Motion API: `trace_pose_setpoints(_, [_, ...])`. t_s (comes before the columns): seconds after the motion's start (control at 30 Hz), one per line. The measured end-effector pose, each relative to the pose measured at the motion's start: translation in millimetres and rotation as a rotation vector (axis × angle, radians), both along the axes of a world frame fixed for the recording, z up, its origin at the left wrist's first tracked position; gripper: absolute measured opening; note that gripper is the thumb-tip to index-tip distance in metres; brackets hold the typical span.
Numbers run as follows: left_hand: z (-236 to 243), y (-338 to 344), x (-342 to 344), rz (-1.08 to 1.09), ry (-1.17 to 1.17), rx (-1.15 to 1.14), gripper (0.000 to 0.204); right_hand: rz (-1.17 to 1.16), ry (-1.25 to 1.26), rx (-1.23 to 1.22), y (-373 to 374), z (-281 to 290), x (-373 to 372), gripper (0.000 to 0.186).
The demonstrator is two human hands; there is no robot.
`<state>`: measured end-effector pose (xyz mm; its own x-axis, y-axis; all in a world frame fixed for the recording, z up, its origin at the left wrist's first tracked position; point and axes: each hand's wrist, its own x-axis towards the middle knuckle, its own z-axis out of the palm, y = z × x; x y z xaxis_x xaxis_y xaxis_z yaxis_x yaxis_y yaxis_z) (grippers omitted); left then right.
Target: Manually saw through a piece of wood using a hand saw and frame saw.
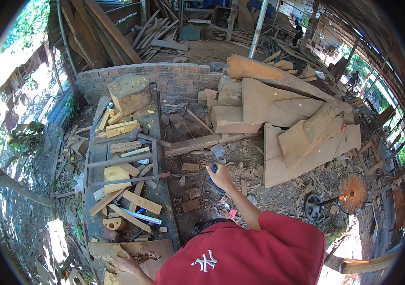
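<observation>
My right hand (220,178) is raised right of the workbench, closed round a dark blue-and-black tool (214,168) whose shape is mostly hidden. At the bench's near end, my left hand (125,262) grips a small pale wooden piece (118,250) over a wide board (157,249) with shavings. Farther up the bench (157,209) lie several loose offcuts (141,202), a white-and-blue ruler (148,218), a rectangular frame (117,161) and a curved wooden piece with holes (114,224). A large wood block (129,95) sits at the far end.
A low brick wall (174,76) runs behind the bench. Large slabs (278,102) are piled at right, near a rusty disc (352,194) and dark wheel (312,206). Scraps litter the ground (188,190). Two distant people (299,33) (353,80) are at upper right.
</observation>
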<state>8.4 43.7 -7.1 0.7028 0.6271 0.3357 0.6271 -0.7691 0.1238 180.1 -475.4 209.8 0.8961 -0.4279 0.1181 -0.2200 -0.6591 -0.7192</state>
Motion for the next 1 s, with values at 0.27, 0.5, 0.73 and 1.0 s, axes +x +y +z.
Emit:
trace_pose_setpoints(0.27, [17.6,-12.8,4.1,0.008,-0.05,-0.039,0.058,0.034,0.074,-0.007,3.4,-15.2,9.1,0.044])
trace_pose_setpoints(0.5, [10.3,-8.6,2.7,-0.005,-0.039,-0.037,0.054,0.06,0.031,-0.017,3.1,-22.1,13.9,0.044])
trace_pose_setpoints(0.73, [3.5,-2.5,-0.1,-0.028,-0.085,0.037,0.051,0.037,-0.045,-0.063,-2.1,-35.7,12.3,0.042])
trace_pose_setpoints(1.0, [0.1,-0.4,0.6,-0.023,-0.066,0.022,0.053,0.008,0.015,-0.005,-6.0,-12.5,-1.3,0.043])
